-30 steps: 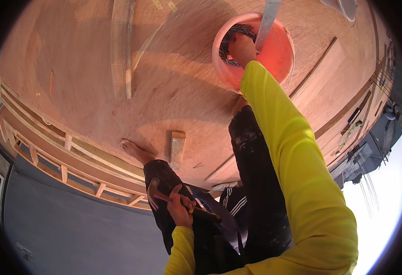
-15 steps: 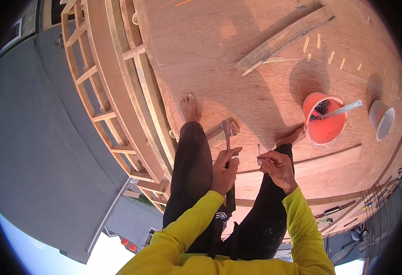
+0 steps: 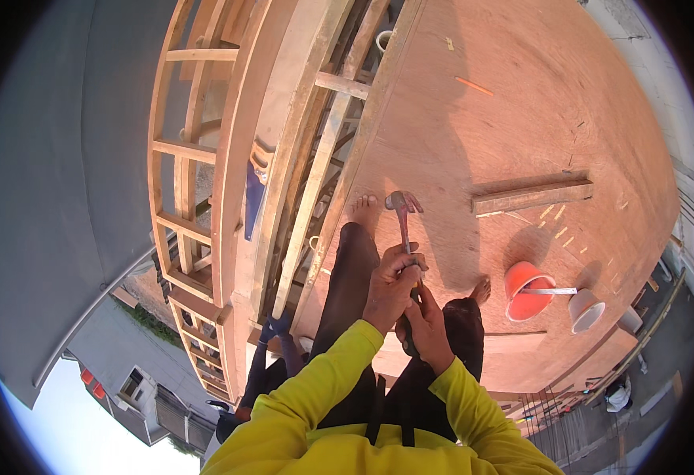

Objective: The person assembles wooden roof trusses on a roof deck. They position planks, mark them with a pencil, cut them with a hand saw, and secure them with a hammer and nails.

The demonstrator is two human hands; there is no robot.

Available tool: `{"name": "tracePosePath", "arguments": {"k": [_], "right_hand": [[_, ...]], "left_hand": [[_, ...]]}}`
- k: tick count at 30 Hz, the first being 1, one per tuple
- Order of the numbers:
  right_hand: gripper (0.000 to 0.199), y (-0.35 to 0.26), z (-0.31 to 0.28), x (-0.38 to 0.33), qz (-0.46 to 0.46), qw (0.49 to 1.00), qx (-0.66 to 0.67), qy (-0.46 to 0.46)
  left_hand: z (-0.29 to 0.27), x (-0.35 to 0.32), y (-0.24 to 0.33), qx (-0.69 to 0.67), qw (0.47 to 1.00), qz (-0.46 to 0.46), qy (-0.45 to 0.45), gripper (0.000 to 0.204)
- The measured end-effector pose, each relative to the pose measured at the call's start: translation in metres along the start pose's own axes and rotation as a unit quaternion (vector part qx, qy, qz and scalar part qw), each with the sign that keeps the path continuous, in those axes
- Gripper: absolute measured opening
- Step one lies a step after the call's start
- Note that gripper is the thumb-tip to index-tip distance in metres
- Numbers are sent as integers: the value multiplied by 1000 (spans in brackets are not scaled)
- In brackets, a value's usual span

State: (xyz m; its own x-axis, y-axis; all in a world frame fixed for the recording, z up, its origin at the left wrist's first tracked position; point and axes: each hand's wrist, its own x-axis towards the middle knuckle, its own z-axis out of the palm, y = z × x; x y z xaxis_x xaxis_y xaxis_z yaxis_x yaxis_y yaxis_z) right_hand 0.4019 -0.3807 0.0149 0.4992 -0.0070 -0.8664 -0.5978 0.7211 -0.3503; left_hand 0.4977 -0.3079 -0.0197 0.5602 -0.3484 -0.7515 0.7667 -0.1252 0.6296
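Observation:
A claw hammer (image 3: 404, 218) points head-up in front of me, between my legs. My left hand (image 3: 393, 289) is closed round its shaft below the head. Lower down, my right hand (image 3: 428, 328) is closed at the dark grip, close against the left hand. Whether a nail is still in the right fingers is hidden. Beyond my right foot, an orange bucket (image 3: 528, 293) lies on the plywood deck (image 3: 513, 142), with a pale metal blade sticking out. Next to it is a smaller whitish bucket (image 3: 586, 311).
A timber block (image 3: 533, 198) and several small wood strips lie ahead on the right. To the left run long beams and a wooden ladder-like frame (image 3: 184, 150), with a handsaw (image 3: 256, 190) on a board. At lower left, another person's dark-gloved hands (image 3: 278, 326) touch a beam end.
My right hand has come left from holding a nail up to the hammer's grip; the nail no longer shows. The view has swung left, bringing in the handsaw and another person's gloved hands.

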Motion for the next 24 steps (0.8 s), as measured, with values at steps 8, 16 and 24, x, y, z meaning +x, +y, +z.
{"name": "tracePosePath", "arguments": {"k": [8, 16, 24], "right_hand": [[44, -84, -46, 131, -66, 961, -268, 13], [29, -113, -85, 315, -114, 930, -349, 7], [24, -37, -60, 400, 36, 993, -104, -42]], "left_hand": [[-123, 194, 59, -21, 980, 111, 162, 11], [-183, 404, 47, 172, 952, 203, 155, 9], [-234, 368, -57, 272, 891, 159, 326, 13]]}}
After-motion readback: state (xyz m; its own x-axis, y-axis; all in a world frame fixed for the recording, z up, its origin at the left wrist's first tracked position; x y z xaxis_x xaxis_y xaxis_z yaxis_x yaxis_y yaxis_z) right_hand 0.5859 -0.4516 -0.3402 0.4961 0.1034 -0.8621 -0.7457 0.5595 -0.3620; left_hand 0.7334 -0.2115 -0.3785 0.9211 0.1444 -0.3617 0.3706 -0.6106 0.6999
